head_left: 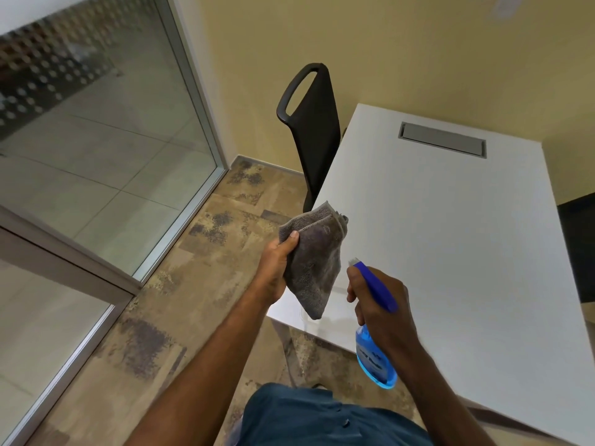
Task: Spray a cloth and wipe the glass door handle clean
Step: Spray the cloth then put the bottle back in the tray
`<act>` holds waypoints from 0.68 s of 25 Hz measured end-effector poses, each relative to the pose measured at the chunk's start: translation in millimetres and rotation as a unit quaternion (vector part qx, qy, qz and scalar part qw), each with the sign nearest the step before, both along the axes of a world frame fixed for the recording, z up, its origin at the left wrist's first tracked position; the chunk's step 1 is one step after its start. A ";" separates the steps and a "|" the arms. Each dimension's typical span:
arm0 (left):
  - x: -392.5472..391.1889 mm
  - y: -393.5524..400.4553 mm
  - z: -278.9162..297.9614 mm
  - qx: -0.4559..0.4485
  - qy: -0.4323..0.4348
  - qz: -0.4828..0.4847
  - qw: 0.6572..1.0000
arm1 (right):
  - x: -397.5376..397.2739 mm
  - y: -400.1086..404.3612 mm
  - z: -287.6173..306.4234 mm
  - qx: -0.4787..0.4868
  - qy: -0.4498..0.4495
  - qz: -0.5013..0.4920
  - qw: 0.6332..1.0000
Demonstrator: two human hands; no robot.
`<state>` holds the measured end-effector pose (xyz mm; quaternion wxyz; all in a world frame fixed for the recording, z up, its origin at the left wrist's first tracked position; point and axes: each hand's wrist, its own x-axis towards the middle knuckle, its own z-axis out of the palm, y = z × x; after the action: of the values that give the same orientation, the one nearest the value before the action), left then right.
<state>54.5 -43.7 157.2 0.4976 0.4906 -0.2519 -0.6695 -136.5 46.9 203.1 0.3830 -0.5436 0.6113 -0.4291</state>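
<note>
My left hand (275,268) holds a grey cloth (314,259) by its upper edge, and the cloth hangs down in front of the table corner. My right hand (381,305) grips a spray bottle (375,355) of blue liquid, fingers around its blue trigger head (375,284). The white nozzle points at the cloth from a short distance to the right. A glass wall (106,149) with a metal frame runs along the left. No door handle shows in this view.
A white table (450,236) with a grey cable flap (442,140) fills the right side. A black chair (310,123) stands at its far left corner against the yellow wall. Patterned brown flooring (193,252) lies between glass and table.
</note>
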 end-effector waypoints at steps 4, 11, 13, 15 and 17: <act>-0.4 -0.2 -1.8 0.007 0.006 0.004 1.000 | 5.5 4.4 -1.8 0.012 -0.014 0.009 1.000; 1.9 -1.7 -4.0 0.002 0.018 0.020 1.000 | -5.9 -0.3 -6.0 0.002 0.005 -0.019 1.000; 0.8 -1.4 -5.2 0.003 0.023 0.023 0.999 | -9.7 -1.4 -4.2 0.005 -0.011 -0.023 1.000; -1.3 -1.4 -5.9 0.005 0.028 0.025 0.999 | -12.2 -2.6 -4.3 0.005 -0.015 -0.018 1.000; -3.8 -2.4 -6.2 0.007 0.029 0.030 0.999 | -13.2 -2.6 -4.8 0.009 -0.014 -0.013 1.000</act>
<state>50.7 -46.2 151.0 0.5210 0.4813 -0.2180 -0.6703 -149.8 44.3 198.4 0.3910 -0.5255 0.6169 -0.4363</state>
